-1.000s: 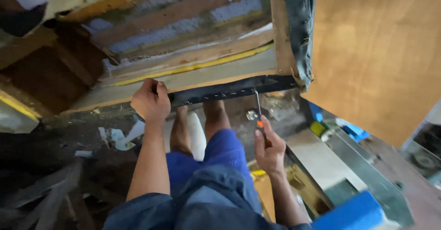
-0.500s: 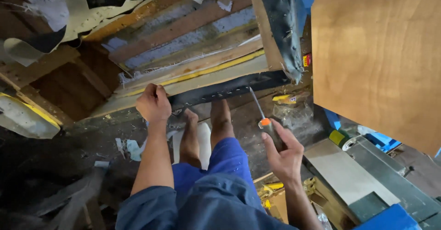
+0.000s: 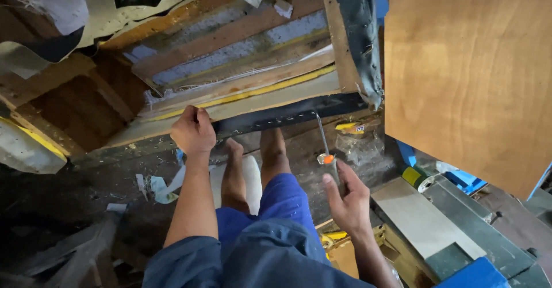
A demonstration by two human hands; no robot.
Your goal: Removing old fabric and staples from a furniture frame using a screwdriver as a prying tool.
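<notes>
An upturned piece of furniture lies before me, its wooden frame (image 3: pixel 230 40) bared and torn fabric hanging from it. My left hand (image 3: pixel 192 130) grips the dark fabric-covered lower edge (image 3: pixel 287 114) of the frame. My right hand (image 3: pixel 347 199) holds a screwdriver (image 3: pixel 323 144) with an orange collar. The metal shaft points up toward that dark edge, its tip just below it. My bare legs (image 3: pixel 253 167) in blue shorts stretch under the frame.
A large plywood panel (image 3: pixel 466 69) stands at the right. Grey metal machine parts (image 3: pixel 454 230) and blue pieces lie at the lower right. Scraps of paper and fabric (image 3: pixel 161 187) litter the dirty floor. Dark wood offcuts (image 3: pixel 63 253) lie at the lower left.
My right hand has brought the screwdriver up and closer to the dark edge. The left hand has kept its grip there. The view has shifted slightly.
</notes>
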